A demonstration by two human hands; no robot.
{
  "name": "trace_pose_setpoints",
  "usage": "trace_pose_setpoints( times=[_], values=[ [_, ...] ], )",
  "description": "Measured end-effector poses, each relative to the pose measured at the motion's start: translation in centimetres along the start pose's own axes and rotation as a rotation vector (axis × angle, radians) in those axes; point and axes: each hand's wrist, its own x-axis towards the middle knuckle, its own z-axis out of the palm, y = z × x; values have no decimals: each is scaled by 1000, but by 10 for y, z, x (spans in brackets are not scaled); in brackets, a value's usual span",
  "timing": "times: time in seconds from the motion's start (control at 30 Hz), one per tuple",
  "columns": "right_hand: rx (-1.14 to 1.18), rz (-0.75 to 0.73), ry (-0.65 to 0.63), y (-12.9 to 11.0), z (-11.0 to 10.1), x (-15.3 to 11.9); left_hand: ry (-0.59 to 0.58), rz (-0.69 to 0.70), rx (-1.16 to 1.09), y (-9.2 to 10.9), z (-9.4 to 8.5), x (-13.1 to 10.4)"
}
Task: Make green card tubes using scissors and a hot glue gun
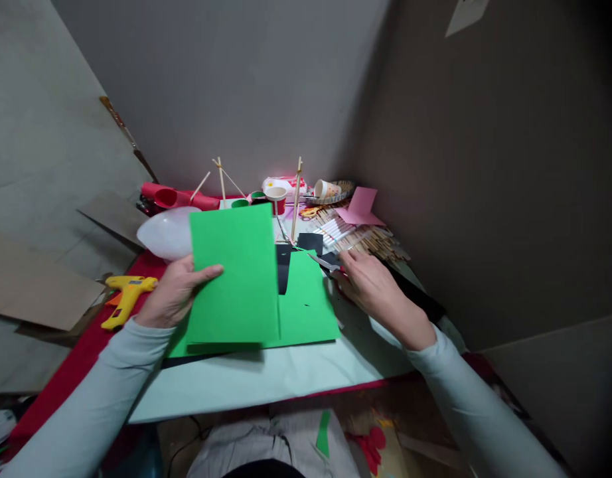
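A rectangular sheet of green paper is pinched in my left hand, thumb on its front face, raised above the table. My right hand is closed around the handles of a pair of scissors, whose blades point left over the work surface; the fingers cover most of the handles. Between the hands lies another green sheet with a cut, irregular outline. Pieces of black paper lie just behind it, close to the scissor blades.
A yellow glue gun and a pale balloon are at the left. Behind stand thin wooden sticks, paper cups and a red roll. Bundled sticks and folded pink paper lie back right. A green scrap rests on my lap.
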Motion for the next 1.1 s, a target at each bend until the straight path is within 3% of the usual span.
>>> trace_pose_setpoints(
  times=[0.13, 0.27, 0.37, 0.5, 0.7, 1.1],
  values=[
    [318, -72, 1, -20, 0, 20, -94, -31, 67, -17, 35, 0],
    [677, -70, 75, -20, 26, 46, -132, 2, 91, -22, 49, 2],
    [660, -59, 99, -9, 41, 58, -156, -12, 115, -19, 45, 3],
    [581, -54, 103, 1, 40, 56, -199, -52, 155, -16, 36, 4],
    [384, -73, 39, -3, 33, 47, -243, -56, 244, -15, 32, 11],
    [64, -49, -75, -5, 42, 44, -252, -40, 521, -20, 26, 8]
  ],
)
